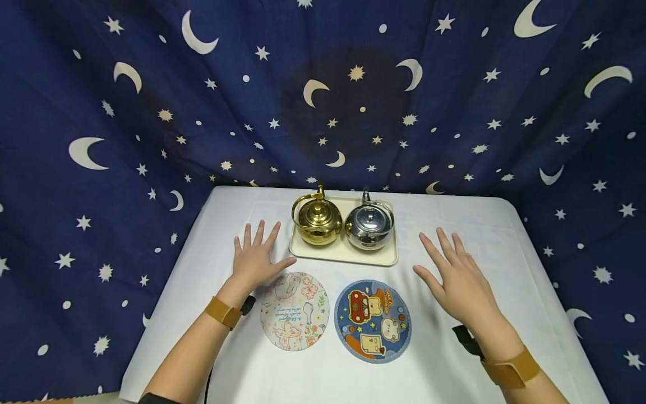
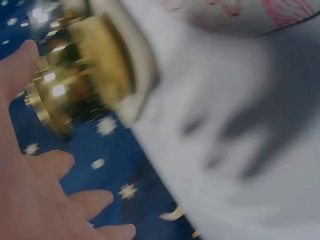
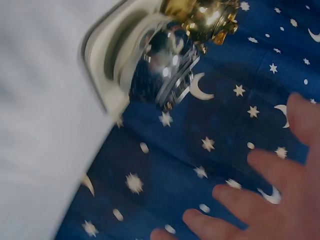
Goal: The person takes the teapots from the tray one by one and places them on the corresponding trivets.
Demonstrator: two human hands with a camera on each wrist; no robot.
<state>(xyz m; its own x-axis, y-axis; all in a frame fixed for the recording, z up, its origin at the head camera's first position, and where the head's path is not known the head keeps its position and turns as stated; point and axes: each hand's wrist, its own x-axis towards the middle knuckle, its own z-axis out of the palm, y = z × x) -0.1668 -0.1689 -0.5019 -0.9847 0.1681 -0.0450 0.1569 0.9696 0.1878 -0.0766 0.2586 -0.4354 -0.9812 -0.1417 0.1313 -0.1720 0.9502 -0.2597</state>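
My left hand (image 1: 256, 262) is spread over the table just left of the tray, fingers straight, holding nothing. Closest to it stands a gold teapot (image 1: 320, 223) with a hooped handle, on the left half of a cream tray (image 1: 343, 255). A silver teapot (image 1: 370, 227) of the same shape stands beside it on the right half. To the right of the tray, my right hand (image 1: 459, 280) is held out with spread fingers and nothing in it. In the right wrist view the silver teapot (image 3: 165, 65) appears beyond the fingertips; the left wrist view shows the gold teapot (image 2: 65, 75) near the thumb.
In front of the tray lie two round mats: a pale one with pink drawings (image 1: 295, 312) on the left, and a blue cartoon one (image 1: 373, 321) on the right. A white cloth (image 1: 454, 213) covers the table. Behind hangs a dark blue curtain (image 1: 282, 101) with moons and stars.
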